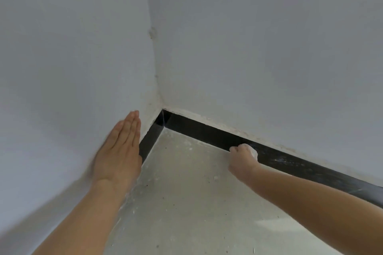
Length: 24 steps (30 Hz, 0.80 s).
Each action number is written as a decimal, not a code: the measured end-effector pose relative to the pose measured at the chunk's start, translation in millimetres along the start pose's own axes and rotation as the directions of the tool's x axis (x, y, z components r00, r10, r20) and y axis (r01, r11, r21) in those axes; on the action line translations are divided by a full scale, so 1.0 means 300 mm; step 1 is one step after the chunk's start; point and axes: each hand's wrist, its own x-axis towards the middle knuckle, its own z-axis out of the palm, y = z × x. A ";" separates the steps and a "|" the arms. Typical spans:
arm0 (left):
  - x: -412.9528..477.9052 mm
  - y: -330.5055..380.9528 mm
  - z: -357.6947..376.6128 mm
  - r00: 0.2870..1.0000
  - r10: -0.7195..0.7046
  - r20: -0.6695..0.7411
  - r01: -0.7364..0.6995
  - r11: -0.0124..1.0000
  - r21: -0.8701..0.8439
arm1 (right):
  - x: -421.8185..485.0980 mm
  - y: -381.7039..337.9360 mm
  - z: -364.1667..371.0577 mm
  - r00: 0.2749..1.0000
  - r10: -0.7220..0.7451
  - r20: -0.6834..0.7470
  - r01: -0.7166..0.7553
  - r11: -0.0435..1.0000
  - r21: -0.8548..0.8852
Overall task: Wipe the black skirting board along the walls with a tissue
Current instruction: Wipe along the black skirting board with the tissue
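A black skirting board (199, 132) runs along the foot of two white walls and meets in a corner. My right hand (241, 158) is closed around a crumpled white tissue (253, 151) and presses it against the board on the right wall. The stretch of board to the right of the tissue shows pale dusty streaks. My left hand (120, 149) lies flat against the left wall with fingers straight and together, holding nothing. It covers part of the board on that side.
The floor (186, 192) is pale concrete, speckled with dust and white plaster crumbs near the walls. Rough white plaster edges the top of the board. The left wall (72, 58) and right wall (269, 47) close in the corner.
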 end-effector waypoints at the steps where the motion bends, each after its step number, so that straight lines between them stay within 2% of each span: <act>1: 0.003 0.005 0.005 1.000 -0.009 -0.001 0.009 1.000 -0.008 | 0.002 -0.011 -0.016 1.000 0.011 -0.008 -0.010 0.999 0.052; 3: 0.007 0.013 0.010 1.000 -0.019 -0.002 0.019 1.000 -0.018 | 0.022 -0.021 -0.055 0.998 0.010 -0.055 -0.002 0.990 0.138; 7: 0.005 0.018 0.006 0.999 -0.038 -0.009 0.038 0.999 -0.032 | 0.096 -0.004 -0.169 0.944 0.071 -0.321 -0.002 0.977 0.211; 11: 0.001 0.015 0.007 0.999 -0.031 -0.017 0.030 0.999 -0.035 | 0.183 0.022 -0.226 0.890 0.067 -0.452 -0.010 0.992 0.128; 16: 0.009 0.034 0.015 0.998 -0.067 -0.003 0.067 0.997 -0.028 | 0.209 0.012 -0.151 0.936 0.014 -0.351 -0.020 1.000 -0.013; 20: 0.020 0.062 0.011 0.993 -0.118 0.017 0.118 0.993 0.001 | 0.148 0.006 -0.001 0.944 0.027 -0.329 -0.026 1.000 0.007; 24: 0.041 0.087 -0.036 0.984 -0.178 0.017 0.178 0.983 -0.048 | 0.013 0.025 0.162 0.962 0.039 -0.269 -0.025 0.998 0.055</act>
